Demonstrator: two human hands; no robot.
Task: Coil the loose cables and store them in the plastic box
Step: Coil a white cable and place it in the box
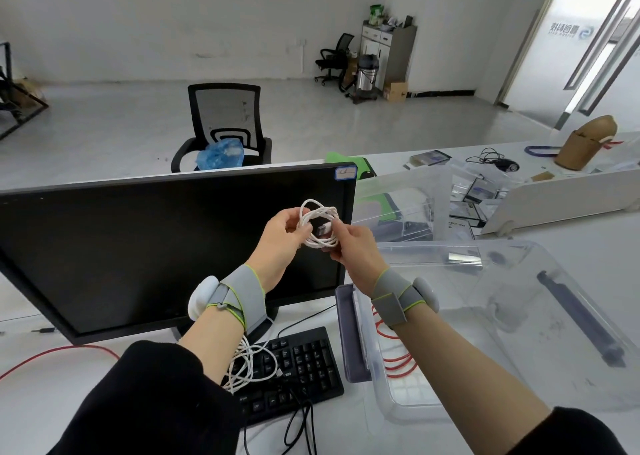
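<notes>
Cable coil, white (pixel 319 226), is held up in front of the black monitor (pixel 166 246), between both my hands. My left hand (pixel 284 233) grips the left side of the loops, fingers curled round the strands. My right hand (pixel 356 246) pinches the lower right of the coil between thumb and fingertips, close to a small connector end that sits inside the loops. Both wrists carry grey straps with a white puck-shaped unit.

The clear plastic box (pixel 398 378) sits on the white desk at lower right, under my right forearm, its grey latch handle (pixel 349 337) on the near-left end. A coiled red cable (pixel 394 354) already lies inside it. The transparent lid (pixel 540 302) stands tilted, just beside and behind the box.

A second loose white cable (pixel 249 364) lies in a tangle on the left part of the black keyboard (pixel 304 368), partly hidden by my left forearm. Another red cable (pixel 59 354) runs across the desk at left, below the monitor. Black leads trail off the front of the keyboard.

Beyond the desk: a black mesh office chair (pixel 225 122) with a blue plastic bag (pixel 220 155) on its seat.
</notes>
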